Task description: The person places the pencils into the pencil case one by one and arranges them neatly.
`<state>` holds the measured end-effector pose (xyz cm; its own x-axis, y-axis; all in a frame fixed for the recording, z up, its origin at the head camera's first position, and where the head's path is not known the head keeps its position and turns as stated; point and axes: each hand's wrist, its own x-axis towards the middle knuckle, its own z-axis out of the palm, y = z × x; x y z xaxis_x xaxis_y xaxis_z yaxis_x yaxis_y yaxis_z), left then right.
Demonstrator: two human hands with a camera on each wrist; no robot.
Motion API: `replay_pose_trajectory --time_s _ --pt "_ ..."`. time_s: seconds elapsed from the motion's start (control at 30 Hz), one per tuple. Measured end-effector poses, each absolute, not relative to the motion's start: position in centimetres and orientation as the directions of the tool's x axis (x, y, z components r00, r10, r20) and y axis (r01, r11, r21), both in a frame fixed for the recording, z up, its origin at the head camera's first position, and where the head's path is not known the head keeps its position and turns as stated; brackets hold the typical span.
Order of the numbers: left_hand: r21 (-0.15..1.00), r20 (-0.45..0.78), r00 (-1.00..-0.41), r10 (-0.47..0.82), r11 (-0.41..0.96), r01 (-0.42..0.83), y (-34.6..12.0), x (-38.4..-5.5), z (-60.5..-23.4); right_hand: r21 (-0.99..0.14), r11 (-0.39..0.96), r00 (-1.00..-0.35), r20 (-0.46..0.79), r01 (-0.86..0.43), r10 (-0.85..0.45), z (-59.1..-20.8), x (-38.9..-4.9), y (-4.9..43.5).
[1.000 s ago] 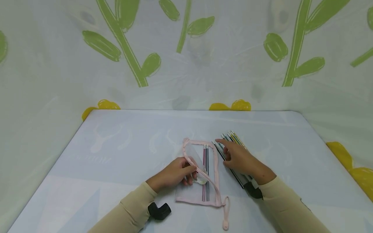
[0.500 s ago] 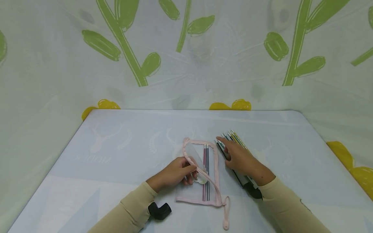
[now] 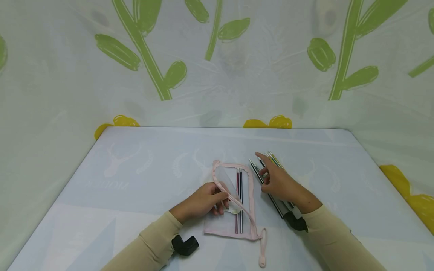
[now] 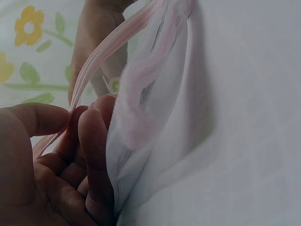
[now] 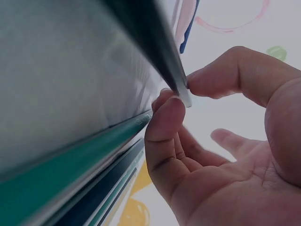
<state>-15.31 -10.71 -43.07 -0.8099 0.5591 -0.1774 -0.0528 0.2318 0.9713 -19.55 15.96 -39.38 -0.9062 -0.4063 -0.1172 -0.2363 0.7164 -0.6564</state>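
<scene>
My left hand [image 3: 203, 199] pinches the pink zipper edge of a mesh pencil pouch [image 3: 251, 184], holding its opening lifted. Inside the pouch lie a few striped pencils [image 3: 237, 222] and a pale, partly hidden label. Right of the pouch, my right hand [image 3: 279, 184] pinches a dark green pencil [image 5: 155, 52] near its end, between thumb and a curled finger, while another finger stays straight. In the right wrist view, a teal pencil [image 5: 94, 146] and darker ones lie below it. The left wrist view shows the zipper edge [image 4: 94, 66] between thumb and finger.
More pencils, some yellow [image 3: 275, 159], lie beneath and beyond the right hand. The pouch's pink wrist loop [image 3: 262, 252] stretches over the pale table [image 3: 152, 169] toward the front. A leaf-patterned curtain [image 3: 271, 75] hangs behind the table's far edge.
The right hand's straight finger has shifted slightly farther away and to the right. Pencils beneath that hand have shifted a little and spread. The left hand and pouch hold still.
</scene>
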Motion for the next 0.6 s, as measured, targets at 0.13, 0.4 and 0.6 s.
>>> replay_pose_trajectory --time_s 0.13,0.4,0.6 --pt "0.97 -0.178 -0.811 0.557 0.24 -0.048 -10.68 -15.34 -42.95 -0.677 0.698 -0.897 -0.127 -0.233 -0.423 -39.3 -19.79 16.46" --pt "0.967 -0.19 -0.81 0.555 0.246 -0.058 -10.67 -15.26 -42.96 -0.728 0.65 -0.891 -0.124 -0.218 -0.437 -39.05 -19.88 16.78" --pt "0.969 -0.19 -0.809 0.556 0.241 -0.062 -10.59 -15.32 -43.03 -0.77 0.611 -0.901 -0.117 -0.184 -0.418 -39.08 -19.97 16.92"
